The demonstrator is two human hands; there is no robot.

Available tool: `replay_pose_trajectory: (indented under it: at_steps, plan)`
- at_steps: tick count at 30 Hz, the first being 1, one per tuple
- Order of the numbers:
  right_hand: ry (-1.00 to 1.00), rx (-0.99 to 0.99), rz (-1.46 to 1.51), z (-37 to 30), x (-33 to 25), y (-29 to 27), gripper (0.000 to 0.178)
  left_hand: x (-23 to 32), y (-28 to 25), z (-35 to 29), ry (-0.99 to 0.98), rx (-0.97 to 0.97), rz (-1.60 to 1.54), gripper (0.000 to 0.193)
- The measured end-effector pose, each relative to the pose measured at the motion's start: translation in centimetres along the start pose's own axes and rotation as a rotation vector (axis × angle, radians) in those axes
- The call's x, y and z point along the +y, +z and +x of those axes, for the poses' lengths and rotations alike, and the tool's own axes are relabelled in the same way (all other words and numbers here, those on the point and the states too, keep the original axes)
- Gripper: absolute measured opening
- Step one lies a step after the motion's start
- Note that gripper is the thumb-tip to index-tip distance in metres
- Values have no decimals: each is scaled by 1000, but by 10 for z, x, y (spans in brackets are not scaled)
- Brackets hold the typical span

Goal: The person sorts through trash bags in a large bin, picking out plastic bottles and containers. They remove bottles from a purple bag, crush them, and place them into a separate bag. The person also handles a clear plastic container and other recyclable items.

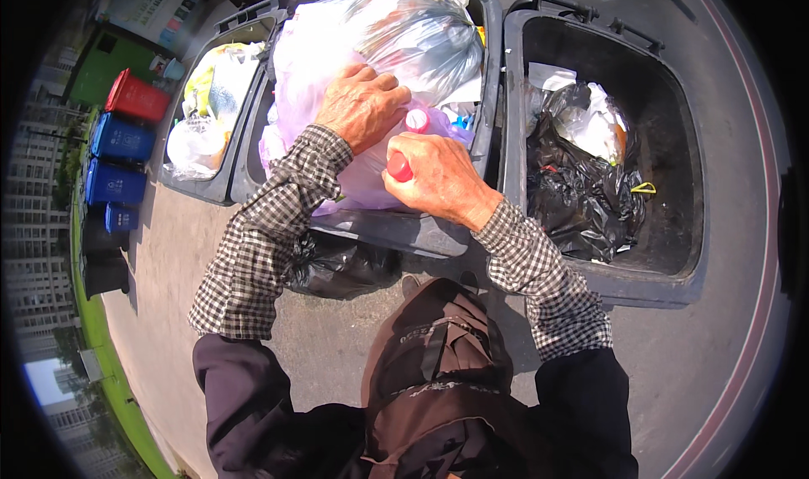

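Grey wheeled bin at right [628, 287], lidless from above: black bags [581, 205] lie crumpled inside, with white scraps on top.

Grey wheeled bin at centre [396, 231], directly in front of you: heaped above its rim. Your two hands are over it.

Grey wheeled bin at left [195, 190]: holds pale and yellow bagged waste, just beside the centre bin.

Lilac bag [371, 188], thin and translucent: in the centre bin, on the near side, under both your hands and draping toward the front rim.

Clear bag [404, 20], bulging, its plastic gathered toward one side: also in the centre bin, beyond your hands.

Black bag on the ground [345, 268]: below the front of the centre bin, partly covered by it.

Your left hand [362, 104], back upward, fingers bent and close together: rests on the lilac bag. Its fingertips are hidden, so whether it pinches the plastic cannot be told.

Your right hand [442, 174], narrowed to a fist: closed around a red-ended item [399, 168], whose rounded end shows beside the thumb; the remainder is hidden.

Pink-and-white cap [417, 121]: just beyond your right hand's knuckles, between the two hands.
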State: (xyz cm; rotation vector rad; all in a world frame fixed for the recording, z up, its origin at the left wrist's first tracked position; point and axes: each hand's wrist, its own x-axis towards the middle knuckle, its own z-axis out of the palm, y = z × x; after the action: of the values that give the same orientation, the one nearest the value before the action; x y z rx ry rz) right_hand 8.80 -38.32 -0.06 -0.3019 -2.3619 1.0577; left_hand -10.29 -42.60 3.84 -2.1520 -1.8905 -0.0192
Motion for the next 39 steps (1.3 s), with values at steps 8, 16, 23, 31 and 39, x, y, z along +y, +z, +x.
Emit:
replay_pose_trajectory:
  at_steps: [8, 16, 23, 31, 39]
  plan:
    - [249, -33, 30, -29, 16, -39, 26, -27, 14, 10, -44, -3, 47, 24]
    - [256, 41, 106, -25, 49, -63, 23, 2, -6, -7, 130, 155, 125, 27]
    - [282, 104, 87, -31, 57, -68, 32, 81, 18, -5, -154, -82, -210, 29]
    - [345, 118, 111, -37, 58, -61, 47, 78, 81, 49, -219, -72, -639, 62]
    - [333, 83, 24, -39, 60, -55, 43, 70, 23, 14, -327, -112, -625, 38]
